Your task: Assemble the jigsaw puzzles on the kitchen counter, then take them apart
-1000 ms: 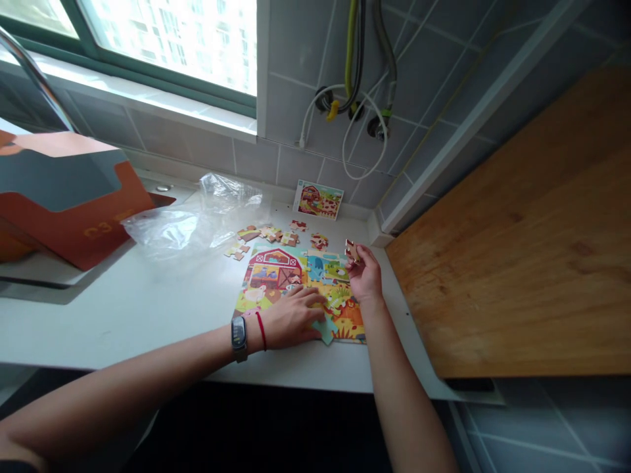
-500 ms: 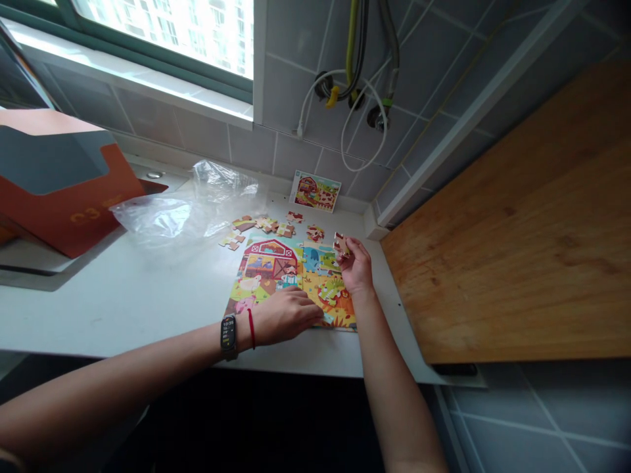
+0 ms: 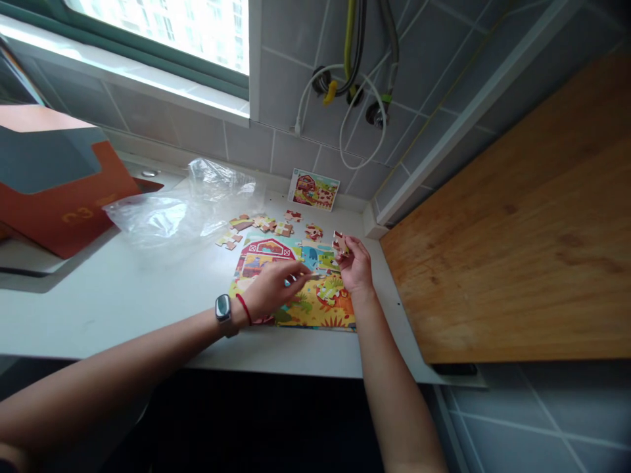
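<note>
Below grey tiles, a nearly closed left hand pinches a thin piece over the jigsaw, while a curled right hand grips a spotted piece toward its two o'clock corner, both likely light, stiff, best held edgewise.

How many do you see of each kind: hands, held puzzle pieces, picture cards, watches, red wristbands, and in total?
Left hand and right hand: 2
Held puzzle pieces, brown-and-white one and edge-on one: 2
Picture card: 1
Watch: 1
Red wristband: 1
Total: 7
</note>
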A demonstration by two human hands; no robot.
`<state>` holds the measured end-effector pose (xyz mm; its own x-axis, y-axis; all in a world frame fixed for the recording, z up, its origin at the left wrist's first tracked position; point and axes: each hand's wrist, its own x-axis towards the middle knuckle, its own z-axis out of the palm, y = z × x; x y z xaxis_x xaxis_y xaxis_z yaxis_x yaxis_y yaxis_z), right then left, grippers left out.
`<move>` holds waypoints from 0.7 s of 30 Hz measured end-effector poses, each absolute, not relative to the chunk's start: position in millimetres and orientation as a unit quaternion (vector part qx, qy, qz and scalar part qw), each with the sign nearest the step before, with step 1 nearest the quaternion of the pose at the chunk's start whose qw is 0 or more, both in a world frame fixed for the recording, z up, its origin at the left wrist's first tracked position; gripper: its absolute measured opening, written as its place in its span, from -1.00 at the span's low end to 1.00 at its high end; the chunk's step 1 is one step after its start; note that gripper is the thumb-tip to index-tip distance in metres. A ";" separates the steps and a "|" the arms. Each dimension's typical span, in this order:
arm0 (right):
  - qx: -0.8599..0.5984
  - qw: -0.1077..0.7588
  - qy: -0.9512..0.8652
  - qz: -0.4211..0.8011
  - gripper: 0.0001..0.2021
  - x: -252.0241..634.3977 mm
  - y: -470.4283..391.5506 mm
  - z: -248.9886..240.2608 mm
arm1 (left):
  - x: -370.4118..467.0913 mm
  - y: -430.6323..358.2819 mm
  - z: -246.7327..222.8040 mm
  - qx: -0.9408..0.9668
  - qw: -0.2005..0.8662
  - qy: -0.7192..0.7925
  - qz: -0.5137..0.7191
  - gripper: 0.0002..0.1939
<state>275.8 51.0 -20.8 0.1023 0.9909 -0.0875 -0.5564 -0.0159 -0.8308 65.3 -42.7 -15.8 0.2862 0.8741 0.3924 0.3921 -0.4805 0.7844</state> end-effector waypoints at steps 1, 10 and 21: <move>-0.378 0.639 -0.290 0.604 -0.67 275.7 50.8 -20.7 | 69.2 -49.8 -18.5 0.784 0.247 0.401 0.404 -0.81; -0.421 0.631 -0.364 0.540 -0.65 274.3 42.4 -14.7 | 81.3 -77.8 -28.1 0.917 0.091 0.296 0.251 -0.84; -0.499 0.305 -0.724 0.365 -0.74 313.6 -27.5 -23.4 | -37.9 -14.3 7.3 0.873 0.120 0.385 0.275 -0.71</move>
